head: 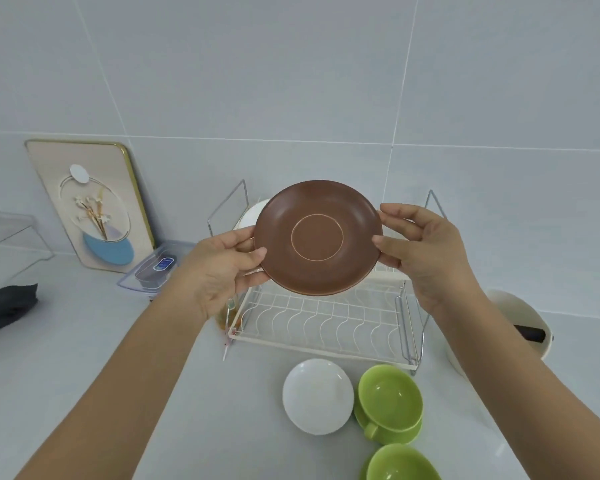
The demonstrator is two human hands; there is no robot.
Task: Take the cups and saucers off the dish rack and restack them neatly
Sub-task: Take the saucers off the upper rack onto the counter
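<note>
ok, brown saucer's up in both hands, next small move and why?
Probably lower the round brown ceramic saucer toward the counter in front of the white wire dish rack. Left hand and right hand pinch its opposite rims, above the rack, and the white round saucer and green cup-and-saucer sets already sit there.

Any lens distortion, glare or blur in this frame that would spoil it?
Head view: wide-angle bowing bends the wall tile seams; soft even light, small glare spots inside the green ceramic cups; the round brown ceramic saucer held by left hand and right hand is sharp; edges slightly soft.
</note>
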